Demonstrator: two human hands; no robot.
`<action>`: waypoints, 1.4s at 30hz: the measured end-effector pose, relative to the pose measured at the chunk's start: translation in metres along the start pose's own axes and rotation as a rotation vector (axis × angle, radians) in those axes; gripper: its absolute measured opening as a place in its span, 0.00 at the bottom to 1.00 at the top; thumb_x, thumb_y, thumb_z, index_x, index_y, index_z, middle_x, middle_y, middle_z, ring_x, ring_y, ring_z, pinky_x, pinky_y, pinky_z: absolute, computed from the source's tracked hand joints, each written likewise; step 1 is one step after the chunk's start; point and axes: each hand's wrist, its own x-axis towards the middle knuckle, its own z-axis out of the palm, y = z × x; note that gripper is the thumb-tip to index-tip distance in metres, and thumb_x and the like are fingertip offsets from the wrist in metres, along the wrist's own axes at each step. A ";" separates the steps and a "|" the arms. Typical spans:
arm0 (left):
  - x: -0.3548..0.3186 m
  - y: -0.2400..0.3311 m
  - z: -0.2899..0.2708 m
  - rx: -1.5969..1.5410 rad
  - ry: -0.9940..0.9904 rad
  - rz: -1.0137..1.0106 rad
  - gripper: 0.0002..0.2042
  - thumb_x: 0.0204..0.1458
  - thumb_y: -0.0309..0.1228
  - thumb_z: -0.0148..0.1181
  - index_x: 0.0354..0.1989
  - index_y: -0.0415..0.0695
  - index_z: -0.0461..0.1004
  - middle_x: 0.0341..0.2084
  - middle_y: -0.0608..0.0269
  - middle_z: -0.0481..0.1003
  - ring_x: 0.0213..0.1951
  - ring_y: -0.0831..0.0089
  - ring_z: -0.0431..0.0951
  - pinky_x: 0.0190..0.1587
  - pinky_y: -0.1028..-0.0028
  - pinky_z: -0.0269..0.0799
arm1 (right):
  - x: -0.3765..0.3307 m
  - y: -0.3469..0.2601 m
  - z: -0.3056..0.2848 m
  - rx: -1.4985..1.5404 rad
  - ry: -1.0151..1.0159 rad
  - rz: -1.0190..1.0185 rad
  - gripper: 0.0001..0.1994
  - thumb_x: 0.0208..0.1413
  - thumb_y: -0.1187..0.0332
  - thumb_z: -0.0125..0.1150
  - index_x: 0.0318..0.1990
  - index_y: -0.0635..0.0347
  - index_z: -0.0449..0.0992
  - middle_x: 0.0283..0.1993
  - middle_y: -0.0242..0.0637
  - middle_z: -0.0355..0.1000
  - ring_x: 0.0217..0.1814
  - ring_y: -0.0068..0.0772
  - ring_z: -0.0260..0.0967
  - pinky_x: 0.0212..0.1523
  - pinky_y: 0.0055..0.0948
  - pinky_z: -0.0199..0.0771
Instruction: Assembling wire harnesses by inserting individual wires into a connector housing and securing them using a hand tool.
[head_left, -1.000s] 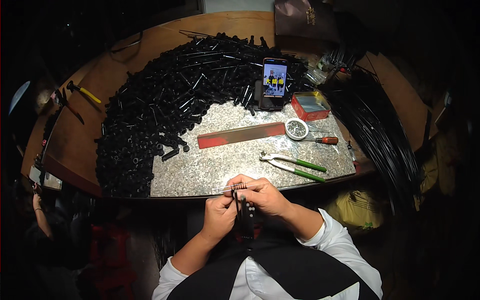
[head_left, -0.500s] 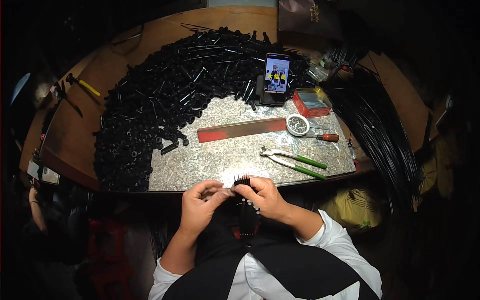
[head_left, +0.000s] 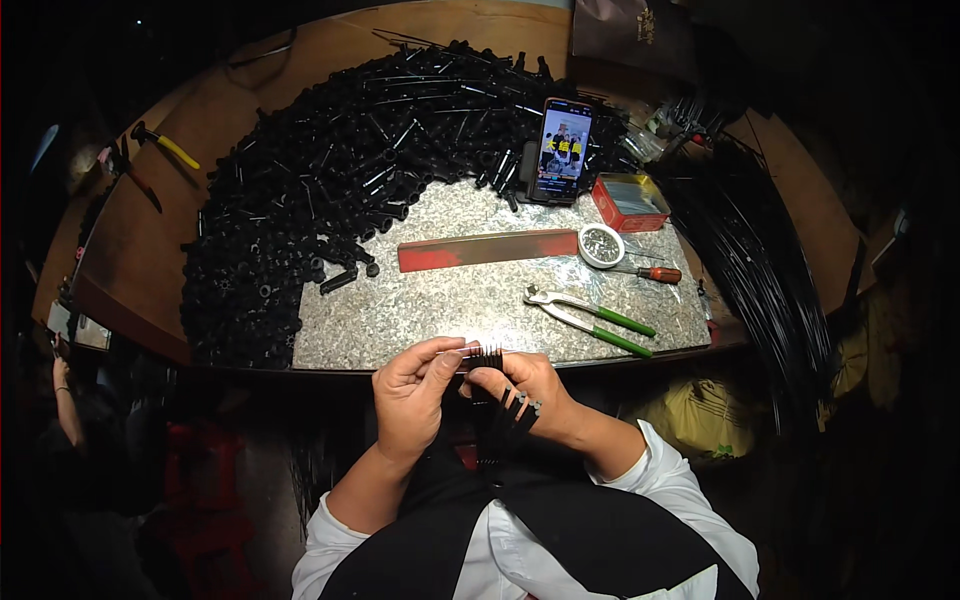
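left hand [head_left: 412,395] + right hand [head_left: 530,385] | pinch thin black rods [head_left: 500,420] | speckled metal sheet [head_left: 450,300]

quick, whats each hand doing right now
Left hand: closed, fingertips pinching the end of the small black part.
Right hand: closed on the bundle of black rods, also touching the small black part.

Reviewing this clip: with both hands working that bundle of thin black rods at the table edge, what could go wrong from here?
1. The bundle of thin black rods is pinched between the left hand and right hand out past the speckled metal sheet's edge, above the lap; a slip would probably drop rods out of view.
2. The heap of black plastic tubes spills onto the sheet, and loose pieces might roll off the near edge.
3. The green-handled pliers lie close by; a right-hand sweep could knock them.
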 end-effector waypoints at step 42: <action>0.007 -0.010 -0.012 0.049 0.006 0.059 0.14 0.56 0.21 0.53 0.51 0.31 0.66 0.38 0.58 0.72 0.40 0.73 0.77 0.44 0.77 0.74 | 0.001 0.000 -0.001 -0.014 0.034 0.109 0.08 0.57 0.71 0.56 0.32 0.67 0.76 0.24 0.35 0.74 0.24 0.20 0.69 0.27 0.22 0.69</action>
